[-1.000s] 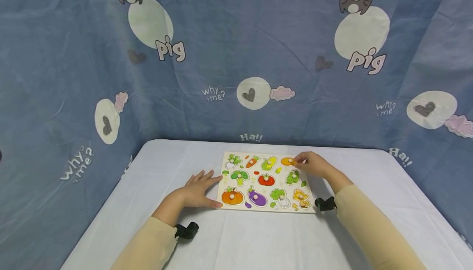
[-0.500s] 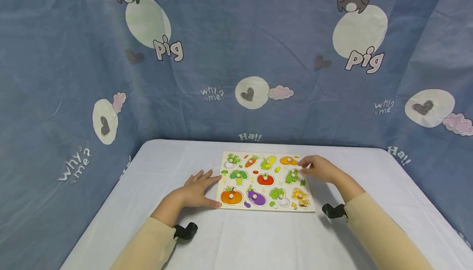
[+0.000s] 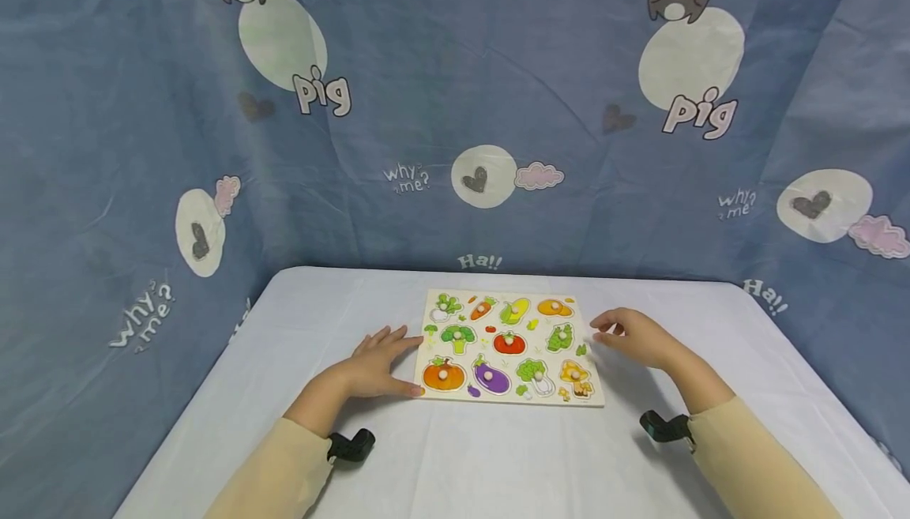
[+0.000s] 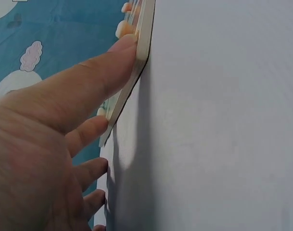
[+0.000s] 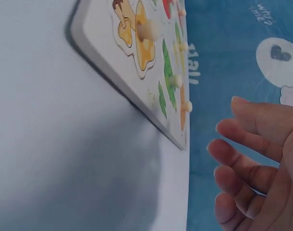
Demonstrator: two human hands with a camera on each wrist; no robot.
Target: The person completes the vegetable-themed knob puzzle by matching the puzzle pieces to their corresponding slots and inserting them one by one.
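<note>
A wooden vegetable peg puzzle board (image 3: pixel 475 361) lies flat on the table, its knobbed pieces sitting in their places. Among them are a pumpkin (image 3: pixel 434 379), an eggplant (image 3: pixel 502 384), a tomato (image 3: pixel 501 347) and an orange-yellow piece (image 3: pixel 563 310) in the far right corner. With spread fingers my left hand (image 3: pixel 373 366) touches the board's left edge; the left wrist view shows the thumb (image 4: pixel 95 77) on its near corner. Just off the right edge hovers my right hand (image 3: pixel 635 337), apart from the board. Its fingers are loosely bent and hold nothing, as the right wrist view shows.
A white cloth (image 3: pixel 498 456) covers the table. Behind it and along the sides hangs a blue patterned curtain (image 3: pixel 398 108). Each wrist carries a small black camera, one at the left sleeve (image 3: pixel 353 446) and one at the right sleeve (image 3: pixel 664 426).
My right hand has let go of the orange-yellow piece in the far right corner and moved right, off the board. The left hand stays at the left edge.
</note>
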